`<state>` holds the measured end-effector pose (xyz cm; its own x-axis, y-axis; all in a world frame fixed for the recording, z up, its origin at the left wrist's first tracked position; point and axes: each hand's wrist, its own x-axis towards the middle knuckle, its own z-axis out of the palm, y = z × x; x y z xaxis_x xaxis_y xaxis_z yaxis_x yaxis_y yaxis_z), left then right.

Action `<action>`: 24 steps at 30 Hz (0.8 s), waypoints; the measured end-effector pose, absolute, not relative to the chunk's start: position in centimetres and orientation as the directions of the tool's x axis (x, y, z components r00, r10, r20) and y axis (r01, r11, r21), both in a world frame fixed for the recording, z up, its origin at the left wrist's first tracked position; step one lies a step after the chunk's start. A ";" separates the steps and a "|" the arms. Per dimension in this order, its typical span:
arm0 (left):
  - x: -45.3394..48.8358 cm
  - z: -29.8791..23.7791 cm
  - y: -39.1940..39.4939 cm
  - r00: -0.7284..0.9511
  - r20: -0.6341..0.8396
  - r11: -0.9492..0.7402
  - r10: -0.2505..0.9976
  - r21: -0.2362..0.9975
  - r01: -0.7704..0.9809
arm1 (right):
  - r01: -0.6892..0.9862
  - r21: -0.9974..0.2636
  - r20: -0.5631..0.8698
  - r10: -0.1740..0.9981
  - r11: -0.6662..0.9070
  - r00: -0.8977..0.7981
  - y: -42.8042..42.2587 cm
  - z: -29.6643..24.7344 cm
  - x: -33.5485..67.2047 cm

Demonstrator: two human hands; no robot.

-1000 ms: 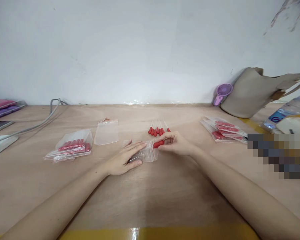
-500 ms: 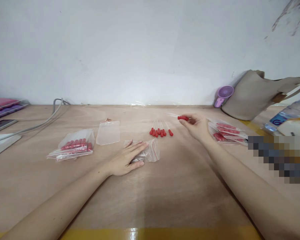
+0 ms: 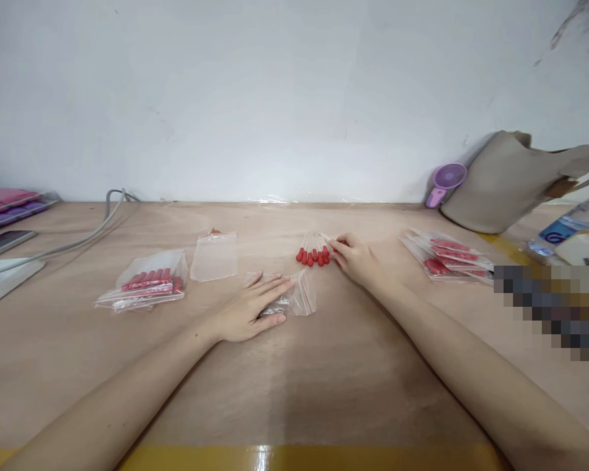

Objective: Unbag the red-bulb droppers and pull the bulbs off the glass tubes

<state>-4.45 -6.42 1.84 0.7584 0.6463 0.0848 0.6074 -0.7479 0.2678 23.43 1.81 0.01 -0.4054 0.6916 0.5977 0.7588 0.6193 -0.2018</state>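
My left hand [image 3: 250, 309] lies flat, fingers spread, over clear zip-lock bags [image 3: 303, 294] on the table. Thin clear droppers with red bulbs [image 3: 313, 256] lie side by side beyond it, bulbs toward me and stems pointing at the wall. At the right end of this row, my right hand [image 3: 356, 260] has its thumb and fingers closed on a dropper [image 3: 326, 254], partly hidden by the fingertips. A flat, clear zip-lock bag [image 3: 214, 256] lies left of the row.
Filled bags of red-bulbed droppers lie at the left [image 3: 150, 281] and right [image 3: 454, 255]. A purple handheld fan [image 3: 447, 180] and a beige bag [image 3: 500, 186] stand by the wall. A grey cable [image 3: 86, 239] and a phone [image 3: 4, 243] are at far left.
My right hand has moved left with a dropper, from beside the row to its right end. The droppers now lie closer together. My left hand has stayed on the bags.
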 end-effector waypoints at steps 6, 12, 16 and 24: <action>-4.4 1.9 -6.5 0.752 0.089 -0.740 0.653 0.283 0.610 | 0.740 -0.237 0.620 0.685 0.629 -0.383 1.6 0.1 23.6; -4.5 1.8 -6.4 0.753 0.071 -0.740 0.654 0.268 0.617 | 0.714 -0.453 0.703 0.706 0.534 -0.082 1.9 -0.1 24.1; -4.5 1.8 -6.4 0.748 0.061 -0.734 0.660 0.265 0.626 | 0.686 -0.627 0.581 0.808 0.368 0.097 2.0 -0.3 24.3; -4.4 2.0 -6.5 0.737 0.050 -0.724 0.674 0.248 0.644 | 0.667 -0.726 0.370 0.912 0.165 0.178 1.9 -0.8 24.4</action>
<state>-4.37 -6.48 1.97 0.7373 0.6737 0.0502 0.6443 -0.7235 0.2478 24.36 1.94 -0.80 0.1780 0.9117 0.3703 0.6673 0.1648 -0.7263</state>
